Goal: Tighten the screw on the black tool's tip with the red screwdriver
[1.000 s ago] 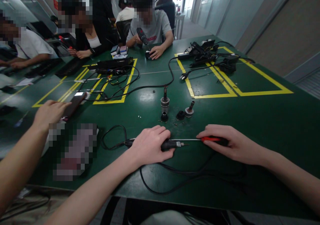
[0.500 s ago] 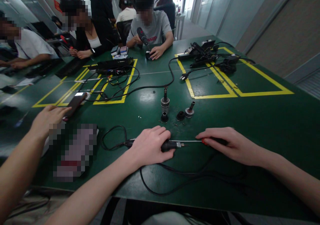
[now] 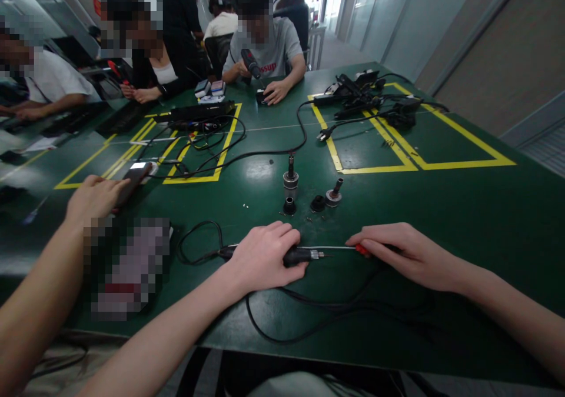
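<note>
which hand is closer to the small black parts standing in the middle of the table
Left. The left hand lies just below the small black parts, resting on a corded black tool. The right hand lies farther off to their lower right, over a red-handled screwdriver.

Red-handled screwdriver (image 3: 348,248) flat beside black tool (image 3: 302,256)

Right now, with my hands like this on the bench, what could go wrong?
The small loose parts standing just past your left hand could get knocked and roll. The black cord loops to the table edge under your forearms and might snag. The screwdriver shaft under your right hand could slip toward your left hand.
</note>
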Available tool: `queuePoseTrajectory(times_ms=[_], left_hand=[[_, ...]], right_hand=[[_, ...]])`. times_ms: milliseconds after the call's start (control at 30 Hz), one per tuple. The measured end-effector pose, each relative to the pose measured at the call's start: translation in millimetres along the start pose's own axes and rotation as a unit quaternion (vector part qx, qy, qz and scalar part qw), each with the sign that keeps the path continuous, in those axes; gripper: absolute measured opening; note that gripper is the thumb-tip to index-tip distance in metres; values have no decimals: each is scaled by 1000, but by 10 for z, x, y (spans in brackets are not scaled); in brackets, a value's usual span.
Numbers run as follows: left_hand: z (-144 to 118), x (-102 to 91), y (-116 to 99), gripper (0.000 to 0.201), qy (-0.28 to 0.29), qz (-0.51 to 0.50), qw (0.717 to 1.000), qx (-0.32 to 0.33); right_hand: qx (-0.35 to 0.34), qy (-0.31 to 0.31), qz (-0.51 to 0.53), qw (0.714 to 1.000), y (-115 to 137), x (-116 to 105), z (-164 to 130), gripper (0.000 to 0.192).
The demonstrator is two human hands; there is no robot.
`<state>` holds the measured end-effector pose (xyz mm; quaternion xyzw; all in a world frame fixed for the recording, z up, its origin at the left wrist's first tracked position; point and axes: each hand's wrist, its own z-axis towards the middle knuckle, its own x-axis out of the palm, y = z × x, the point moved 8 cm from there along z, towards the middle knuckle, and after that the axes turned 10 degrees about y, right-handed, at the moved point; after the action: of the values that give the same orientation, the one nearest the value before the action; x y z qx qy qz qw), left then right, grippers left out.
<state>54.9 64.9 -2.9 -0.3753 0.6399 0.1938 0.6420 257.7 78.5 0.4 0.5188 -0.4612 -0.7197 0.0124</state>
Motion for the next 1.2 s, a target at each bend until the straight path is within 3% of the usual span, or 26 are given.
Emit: queuePoseTrajectory(times_ms=[200,500,733,933,1200], left_hand=[[4,9,2,20,4,-1,1000,1],[5,5,6,19,-1,-4,1000,-1],[3,5,-1,19,7,-3,1000,-1],[4,-3,-2,20,7,-3,1000,-3],[3,7,-5,19,8,-5,1000,-3]], right_hand=[[-29,-29,1,999,38,-33,-16,16],[-12,-6,-2,1000,19,8,16,30],[-26,-19,12,999,36,-4,-9,18],[-31,22,-10,999,86,68,13,21],[-52,-14,3,999,71,21,0,17]])
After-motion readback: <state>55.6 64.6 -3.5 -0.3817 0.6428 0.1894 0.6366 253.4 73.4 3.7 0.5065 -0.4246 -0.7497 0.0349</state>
